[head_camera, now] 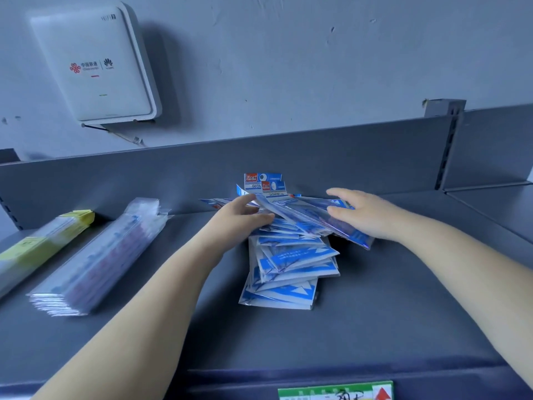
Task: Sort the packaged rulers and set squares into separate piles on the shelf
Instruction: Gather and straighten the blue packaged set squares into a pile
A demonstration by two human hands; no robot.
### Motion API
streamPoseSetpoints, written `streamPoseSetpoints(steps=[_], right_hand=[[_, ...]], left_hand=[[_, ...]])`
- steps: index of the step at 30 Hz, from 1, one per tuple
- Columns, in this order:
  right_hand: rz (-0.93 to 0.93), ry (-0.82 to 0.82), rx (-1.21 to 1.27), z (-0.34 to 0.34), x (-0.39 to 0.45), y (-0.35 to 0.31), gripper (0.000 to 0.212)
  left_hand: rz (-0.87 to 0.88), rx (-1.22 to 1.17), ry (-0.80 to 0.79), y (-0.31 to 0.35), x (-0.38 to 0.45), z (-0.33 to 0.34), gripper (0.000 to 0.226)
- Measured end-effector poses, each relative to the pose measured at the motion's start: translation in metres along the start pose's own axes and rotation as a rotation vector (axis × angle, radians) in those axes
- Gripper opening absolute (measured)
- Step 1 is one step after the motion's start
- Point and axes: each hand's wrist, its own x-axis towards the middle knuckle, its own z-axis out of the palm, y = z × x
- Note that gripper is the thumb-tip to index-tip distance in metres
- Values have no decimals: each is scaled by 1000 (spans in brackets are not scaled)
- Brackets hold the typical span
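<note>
A green label (336, 391) is nearest; behind it, set-square packets (288, 264) are gripped by the left hand (239, 217) and steadied under the flat, unclenched right hand (363, 213), seemingly for squaring.

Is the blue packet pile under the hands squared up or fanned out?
Fanned out: the blue packets lie overlapping at different angles, edges unaligned, with both hands on their far end.

I see a white router box (95, 64) mounted on the grey wall (288, 59) at eleven o'clock, logos on its face. A slotted metal upright (447, 142) stands at two o'clock. At six o'clock, a green label (336, 391) with a red arrow.
</note>
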Motion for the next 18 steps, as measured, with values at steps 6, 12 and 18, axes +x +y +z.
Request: streamPoseSetpoints(steps=[6, 12, 18], right_hand=[[10, -87, -5, 1, 0, 0, 57], [-84, -6, 47, 1, -3, -7, 37], [-96, -70, 201, 10, -5, -12, 33]], left_hand=[[14, -7, -13, -2, 4, -2, 66], [32, -54, -35, -3, 6, -5, 40], [21, -77, 2, -4, 5, -5, 61]])
